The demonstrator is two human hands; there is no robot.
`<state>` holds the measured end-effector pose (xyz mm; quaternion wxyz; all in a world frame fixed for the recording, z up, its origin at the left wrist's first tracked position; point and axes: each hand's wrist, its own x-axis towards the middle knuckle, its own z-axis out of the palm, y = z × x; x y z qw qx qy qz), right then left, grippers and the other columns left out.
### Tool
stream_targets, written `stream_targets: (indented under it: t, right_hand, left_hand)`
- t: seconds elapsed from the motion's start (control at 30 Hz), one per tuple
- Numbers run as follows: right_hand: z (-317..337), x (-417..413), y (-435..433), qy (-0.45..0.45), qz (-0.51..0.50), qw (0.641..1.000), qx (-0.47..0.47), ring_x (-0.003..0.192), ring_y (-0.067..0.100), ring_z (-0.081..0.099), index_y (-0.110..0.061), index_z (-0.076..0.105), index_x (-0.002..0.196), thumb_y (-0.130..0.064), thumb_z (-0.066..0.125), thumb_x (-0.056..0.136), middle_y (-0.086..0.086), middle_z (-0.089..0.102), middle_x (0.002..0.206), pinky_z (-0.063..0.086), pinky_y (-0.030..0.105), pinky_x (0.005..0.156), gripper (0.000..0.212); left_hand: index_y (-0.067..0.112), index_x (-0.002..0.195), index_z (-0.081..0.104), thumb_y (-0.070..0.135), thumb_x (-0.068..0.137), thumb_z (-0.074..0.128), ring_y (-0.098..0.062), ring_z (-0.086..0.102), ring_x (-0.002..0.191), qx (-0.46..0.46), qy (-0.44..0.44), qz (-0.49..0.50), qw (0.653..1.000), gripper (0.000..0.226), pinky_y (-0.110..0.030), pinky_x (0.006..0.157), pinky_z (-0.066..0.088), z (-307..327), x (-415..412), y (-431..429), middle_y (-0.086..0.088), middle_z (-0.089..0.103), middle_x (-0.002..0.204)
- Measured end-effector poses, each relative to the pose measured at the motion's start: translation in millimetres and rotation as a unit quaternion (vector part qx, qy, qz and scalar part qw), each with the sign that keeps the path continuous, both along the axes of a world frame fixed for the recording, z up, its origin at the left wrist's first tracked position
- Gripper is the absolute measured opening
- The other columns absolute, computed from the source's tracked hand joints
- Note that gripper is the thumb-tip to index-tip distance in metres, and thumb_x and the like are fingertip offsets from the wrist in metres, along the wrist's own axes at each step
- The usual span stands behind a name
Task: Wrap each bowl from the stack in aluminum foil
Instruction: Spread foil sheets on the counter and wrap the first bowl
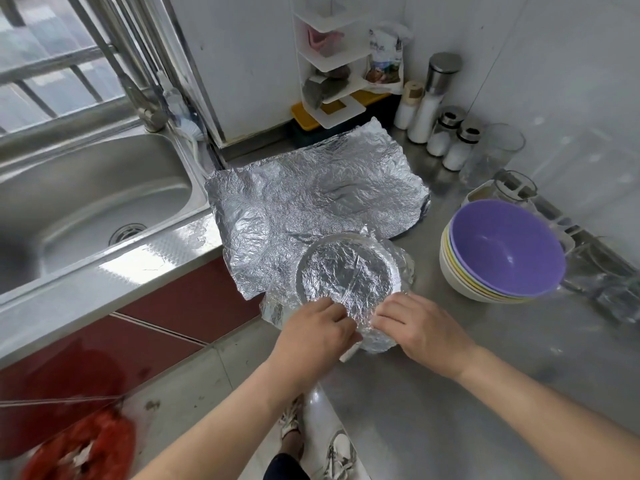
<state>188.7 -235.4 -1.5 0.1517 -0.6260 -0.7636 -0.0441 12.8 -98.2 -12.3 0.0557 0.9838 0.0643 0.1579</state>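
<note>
wrapped bowl (pixel 346 271) just beyond both hands, touching | left hand (pixel 317 329) grips foil (pixel 360 317); right hand (pixel 420 332) likewise

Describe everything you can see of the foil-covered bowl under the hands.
The foil-covered bowl is fully hidden under crinkled, shiny aluminum foil. Only a round ring shape shows through, so rim-up or base-up is unclear. It sits on the steel countertop near its front edge, overlapping the flat foil sheets behind it. Loose foil flares around its sides. The left hand and right hand both grip the foil at its near side.
</note>
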Motion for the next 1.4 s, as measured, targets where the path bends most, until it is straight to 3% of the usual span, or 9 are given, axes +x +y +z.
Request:
stream_targets:
  t: [0.23, 0.37, 0.5, 0.67, 0.8, 0.97, 1.07, 1.27, 1.4]
  right_hand:
    - [10, 38, -4, -0.039, -0.049, 0.998, 0.01, 0.105, 0.024, 0.057, -0.009, 0.071, 0.094, 0.0, 0.066, 0.083, 0.006, 0.066, 0.107, 0.051, 0.035, 0.073, 0.015]
    - [17, 42, -3, 0.088, -0.222, 0.971, 0.021, 0.091, 0.029, 0.061, -0.008, 0.073, 0.103, 0.008, 0.064, 0.079, 0.01, 0.066, 0.103, 0.055, 0.039, 0.077, 0.03]
    - [26, 17, 3, 0.244, -0.318, 0.916, 0.003, 0.081, 0.021, 0.063, -0.009, 0.073, 0.101, -0.014, 0.068, 0.088, 0.003, 0.066, 0.093, 0.053, 0.037, 0.076, 0.015]
    - [14, -4, 18, 0.303, -0.378, 0.875, 0.012, 0.07, 0.015, 0.059, -0.017, 0.072, 0.086, -0.023, 0.072, 0.085, -0.003, 0.064, 0.08, 0.053, 0.04, 0.069, 0.006]
    - [8, -12, 24, 0.302, -0.411, 0.86, 0.01, 0.072, 0.015, 0.057, -0.018, 0.071, 0.086, -0.023, 0.068, 0.087, -0.004, 0.062, 0.08, 0.053, 0.041, 0.07, 0.005]
    - [11, -18, 8, 0.207, -0.333, 0.919, 0.031, 0.082, 0.023, 0.057, -0.01, 0.07, 0.101, -0.012, 0.07, 0.086, 0.003, 0.059, 0.092, 0.052, 0.041, 0.072, 0.015]
    - [14, -34, -5, 0.152, -0.237, 0.958, 0.047, 0.081, 0.024, 0.055, -0.012, 0.07, 0.092, -0.006, 0.076, 0.079, 0.002, 0.058, 0.091, 0.051, 0.037, 0.068, 0.015]
    - [4, -61, -6, 0.113, -0.155, 0.981, -0.003, 0.082, 0.019, 0.058, -0.019, 0.069, 0.082, -0.013, 0.085, 0.069, -0.005, 0.062, 0.09, 0.049, 0.033, 0.066, 0.021]
    - [3, -60, -6, 0.115, -0.106, 0.988, -0.017, 0.083, 0.017, 0.057, -0.021, 0.069, 0.086, -0.026, 0.069, 0.085, -0.007, 0.061, 0.09, 0.046, 0.032, 0.068, 0.006]
  left_hand:
    - [0.021, 0.068, 0.065, 0.037, 0.082, 0.063, -0.017, 0.058, 0.055, -0.053, -0.004, 0.059, 0.997, 0.021, -0.023, 0.047, 0.042, 13, 39, -43, 0.006, 0.059, 0.059]
    - [0.021, 0.092, 0.068, 0.03, 0.09, 0.044, -0.019, 0.062, 0.074, -0.147, 0.004, 0.079, 0.986, 0.026, -0.027, 0.063, 0.047, 21, 42, -51, 0.006, 0.069, 0.079]
    - [0.022, 0.088, 0.07, 0.036, 0.091, 0.052, -0.017, 0.056, 0.085, -0.15, -0.001, 0.055, 0.987, 0.023, -0.03, 0.074, 0.048, 24, 16, -28, 0.009, 0.068, 0.094]
    - [0.028, 0.108, 0.068, 0.051, 0.077, 0.072, -0.017, 0.058, 0.106, -0.117, 0.065, 0.001, 0.991, 0.039, -0.03, 0.09, 0.051, 9, -10, -20, 0.009, 0.064, 0.117]
    - [0.028, 0.113, 0.066, 0.041, 0.076, 0.078, -0.016, 0.056, 0.11, -0.131, 0.049, 0.013, 0.99, 0.04, -0.029, 0.093, 0.049, 5, -9, -23, 0.01, 0.064, 0.12]
    - [0.023, 0.11, 0.067, 0.038, 0.085, 0.065, -0.018, 0.056, 0.107, -0.137, 0.011, 0.019, 0.99, 0.029, -0.031, 0.091, 0.049, 11, -22, -24, 0.006, 0.064, 0.116]
    - [0.021, 0.101, 0.07, 0.034, 0.09, 0.06, -0.017, 0.058, 0.096, -0.141, -0.016, 0.052, 0.989, 0.019, -0.029, 0.081, 0.049, 17, -47, -11, 0.007, 0.065, 0.105]
    - [0.023, 0.097, 0.074, 0.036, 0.093, 0.052, -0.016, 0.059, 0.094, -0.098, 0.021, 0.037, 0.994, 0.026, -0.028, 0.079, 0.051, 13, -62, 7, 0.009, 0.067, 0.101]
    - [0.021, 0.091, 0.075, 0.032, 0.094, 0.054, -0.015, 0.059, 0.088, -0.078, 0.002, 0.02, 0.997, 0.024, -0.025, 0.076, 0.047, 15, -58, 9, 0.008, 0.068, 0.092]
